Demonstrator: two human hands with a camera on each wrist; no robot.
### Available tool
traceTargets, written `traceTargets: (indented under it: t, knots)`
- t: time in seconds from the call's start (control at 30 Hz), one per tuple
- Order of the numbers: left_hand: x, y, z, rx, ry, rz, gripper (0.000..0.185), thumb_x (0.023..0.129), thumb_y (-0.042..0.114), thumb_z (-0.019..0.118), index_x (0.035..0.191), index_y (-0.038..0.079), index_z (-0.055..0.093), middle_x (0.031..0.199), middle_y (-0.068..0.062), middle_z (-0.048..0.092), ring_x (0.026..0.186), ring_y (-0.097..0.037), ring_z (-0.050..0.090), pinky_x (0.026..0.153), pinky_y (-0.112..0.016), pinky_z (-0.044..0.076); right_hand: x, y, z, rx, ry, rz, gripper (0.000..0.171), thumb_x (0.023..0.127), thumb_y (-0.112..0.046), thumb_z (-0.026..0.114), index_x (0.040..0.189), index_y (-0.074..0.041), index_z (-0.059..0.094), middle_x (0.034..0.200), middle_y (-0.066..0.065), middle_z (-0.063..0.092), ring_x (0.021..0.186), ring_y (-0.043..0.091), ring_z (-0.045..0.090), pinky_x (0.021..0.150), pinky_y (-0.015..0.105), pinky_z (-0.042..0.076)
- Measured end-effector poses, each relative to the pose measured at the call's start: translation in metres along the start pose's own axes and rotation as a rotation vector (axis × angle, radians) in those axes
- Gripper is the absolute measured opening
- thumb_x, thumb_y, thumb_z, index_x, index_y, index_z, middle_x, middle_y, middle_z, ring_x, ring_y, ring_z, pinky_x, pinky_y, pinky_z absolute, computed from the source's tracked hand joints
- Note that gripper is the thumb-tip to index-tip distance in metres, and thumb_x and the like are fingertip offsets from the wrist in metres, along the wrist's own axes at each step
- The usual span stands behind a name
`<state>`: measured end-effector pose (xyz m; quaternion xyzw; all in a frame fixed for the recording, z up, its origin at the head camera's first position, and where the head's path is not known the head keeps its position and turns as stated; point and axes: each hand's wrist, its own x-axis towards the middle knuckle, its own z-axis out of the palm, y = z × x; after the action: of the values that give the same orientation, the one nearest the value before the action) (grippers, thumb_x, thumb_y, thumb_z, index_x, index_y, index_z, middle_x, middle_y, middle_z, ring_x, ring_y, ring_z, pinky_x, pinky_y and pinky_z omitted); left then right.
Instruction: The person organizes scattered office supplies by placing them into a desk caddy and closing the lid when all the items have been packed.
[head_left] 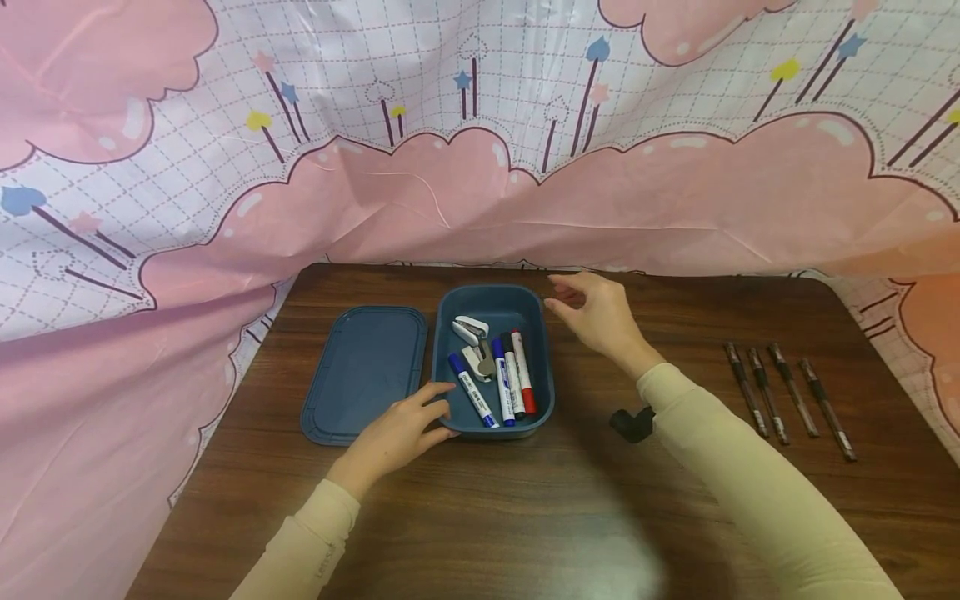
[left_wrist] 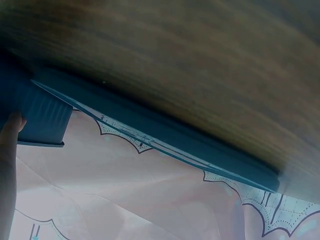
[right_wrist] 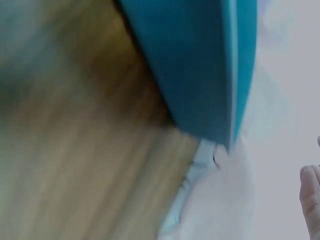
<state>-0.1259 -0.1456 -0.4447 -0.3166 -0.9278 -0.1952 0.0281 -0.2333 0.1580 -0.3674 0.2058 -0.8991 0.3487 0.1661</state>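
A blue rectangular box (head_left: 546, 400) stands without its lid in the middle of the table. Inside lie a white stapler (head_left: 471, 327), a white item with a round grey part (head_left: 480, 363), a blue marker (head_left: 472, 390) slanting at the left, and several upright-lying markers, one with a red cap (head_left: 529, 402). My left hand (head_left: 401, 433) rests its fingertips at the box's near left corner; in the left wrist view a fingertip (left_wrist: 19, 121) touches the wall. Beyond the right rim my right hand (head_left: 600, 312) hovers, thumb and fingers apart, holding nothing.
The flat blue lid (head_left: 366, 371) lies left of the box. Several dark pens (head_left: 787, 392) lie side by side on the brown table (head_left: 525, 517) at the right. A small black piece (head_left: 632, 425) shows by the right sleeve. Patterned pink cloth (head_left: 480, 200) hangs behind the table.
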Motion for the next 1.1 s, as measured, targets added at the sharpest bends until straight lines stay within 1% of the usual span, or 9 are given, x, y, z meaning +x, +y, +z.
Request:
traceTargets:
  t: [0.27, 0.5, 0.6, 0.67, 0.77, 0.87, 0.97, 1.0, 1.1]
  knots:
    - [0.0, -0.001, -0.001, -0.01, -0.019, -0.022, 0.018, 0.088, 0.028, 0.071, 0.1, 0.015, 0.067, 0.143, -0.009, 0.049, 0.079, -0.011, 0.066, 0.069, -0.027, 0.056, 0.013, 0.012, -0.051, -0.075, 0.096, 0.024, 0.037, 0.085, -0.012, 0.074, 0.12, -0.001, 0.067, 0.103, 0.02, 0.071, 0.089, 0.033, 0.07, 0.08, 0.046, 0.057]
    - [0.0, -0.001, 0.0, -0.004, -0.015, -0.014, 0.018, 0.089, 0.029, 0.071, 0.1, 0.015, 0.067, 0.143, -0.009, 0.049, 0.079, -0.011, 0.067, 0.07, -0.028, 0.056, 0.016, 0.013, -0.081, -0.077, 0.105, 0.069, 0.038, 0.088, -0.011, 0.07, 0.125, -0.002, 0.064, 0.105, 0.022, 0.07, 0.092, 0.036, 0.07, 0.083, 0.044, 0.055]
    - [0.0, -0.001, 0.0, -0.005, -0.012, -0.009, 0.018, 0.089, 0.028, 0.071, 0.1, 0.015, 0.067, 0.143, -0.009, 0.049, 0.079, -0.011, 0.066, 0.07, -0.027, 0.056, 0.017, 0.014, -0.092, -0.092, 0.117, 0.084, 0.039, 0.088, -0.014, 0.071, 0.125, -0.004, 0.064, 0.104, 0.021, 0.071, 0.091, 0.036, 0.07, 0.077, 0.02, 0.055]
    - [0.0, -0.001, 0.0, -0.007, -0.009, -0.009, 0.018, 0.088, 0.028, 0.071, 0.1, 0.014, 0.067, 0.143, -0.01, 0.05, 0.079, -0.011, 0.067, 0.07, -0.027, 0.056, 0.017, 0.014, -0.099, -0.092, 0.123, 0.096, 0.04, 0.088, -0.016, 0.071, 0.126, -0.004, 0.064, 0.104, 0.022, 0.071, 0.092, 0.038, 0.07, 0.071, 0.005, 0.047]
    - [0.0, -0.001, 0.0, -0.006, -0.008, -0.012, 0.018, 0.088, 0.028, 0.071, 0.099, 0.015, 0.066, 0.143, -0.009, 0.05, 0.082, -0.012, 0.067, 0.071, -0.028, 0.056, 0.016, 0.015, -0.111, -0.093, 0.129, 0.129, 0.041, 0.09, -0.02, 0.07, 0.128, -0.005, 0.063, 0.107, 0.023, 0.07, 0.096, 0.038, 0.069, 0.067, -0.004, 0.034]
    - [0.0, 0.0, 0.0, -0.003, -0.007, -0.014, 0.017, 0.088, 0.029, 0.071, 0.099, 0.016, 0.066, 0.143, -0.008, 0.05, 0.084, -0.013, 0.068, 0.073, -0.03, 0.056, 0.013, 0.019, -0.124, -0.099, 0.17, 0.157, 0.042, 0.09, -0.024, 0.069, 0.129, -0.008, 0.063, 0.11, 0.023, 0.069, 0.091, 0.008, 0.069, 0.069, -0.005, 0.034]
    - [0.0, -0.001, 0.001, -0.001, -0.008, -0.015, 0.017, 0.089, 0.029, 0.071, 0.1, 0.017, 0.066, 0.143, -0.006, 0.049, 0.082, -0.012, 0.067, 0.073, -0.03, 0.056, 0.008, 0.028, -0.137, -0.119, 0.239, 0.169, 0.042, 0.089, -0.025, 0.07, 0.127, -0.009, 0.064, 0.11, 0.024, 0.069, 0.078, -0.022, 0.053, 0.07, -0.005, 0.036]
    - [0.0, -0.001, 0.001, 0.0, -0.007, -0.016, 0.017, 0.089, 0.029, 0.071, 0.1, 0.017, 0.066, 0.143, -0.006, 0.049, 0.082, -0.011, 0.067, 0.073, -0.03, 0.057, 0.007, 0.031, -0.141, -0.123, 0.253, 0.184, 0.042, 0.089, -0.026, 0.07, 0.127, -0.009, 0.064, 0.111, 0.024, 0.069, 0.074, -0.028, 0.044, 0.07, -0.005, 0.036]
    - [0.0, -0.002, 0.002, -0.003, -0.002, -0.016, 0.016, 0.089, 0.029, 0.071, 0.099, 0.017, 0.066, 0.143, -0.005, 0.05, 0.08, -0.01, 0.067, 0.073, -0.029, 0.057, 0.0, 0.039, -0.154, -0.144, 0.294, 0.225, 0.042, 0.089, -0.029, 0.07, 0.126, -0.01, 0.065, 0.113, 0.024, 0.069, 0.072, -0.032, 0.041, 0.068, -0.005, 0.036]
